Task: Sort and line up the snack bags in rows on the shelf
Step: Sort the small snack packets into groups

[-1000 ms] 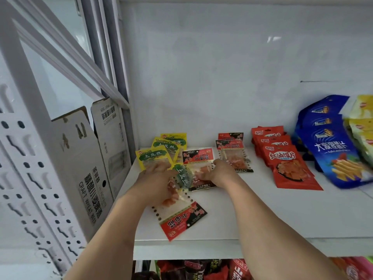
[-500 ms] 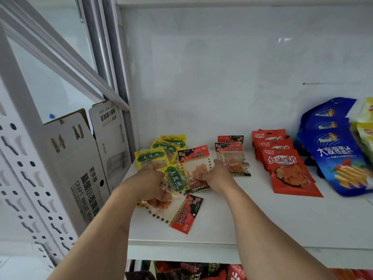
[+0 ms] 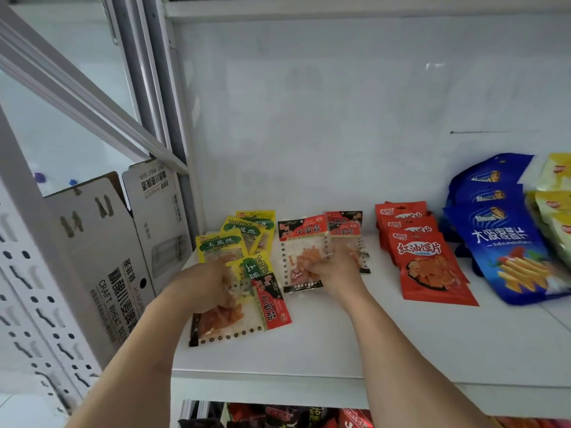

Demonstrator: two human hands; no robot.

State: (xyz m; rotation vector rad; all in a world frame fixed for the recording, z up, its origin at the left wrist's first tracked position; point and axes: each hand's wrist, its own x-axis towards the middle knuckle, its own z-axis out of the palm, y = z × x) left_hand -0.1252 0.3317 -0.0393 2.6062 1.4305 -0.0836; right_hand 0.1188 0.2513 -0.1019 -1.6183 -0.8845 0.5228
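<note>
Inspector: State of each grip?

Assessor: The left hand is curled onto two stray packets at once, a yellow-green bag and a red-headed clear bag lying skewed beneath it. The right hand pinches the lower edge of another clear bag, apparently squaring it into its column.

Inspector: Location of the sorted stock?

Assessor: On the shelf. The yellow-green row sits just beyond the left hand; the red pouches and blue bags lie well to the right of the right hand, already aligned. The two strays, in my judgement, remain unsorted.
</note>
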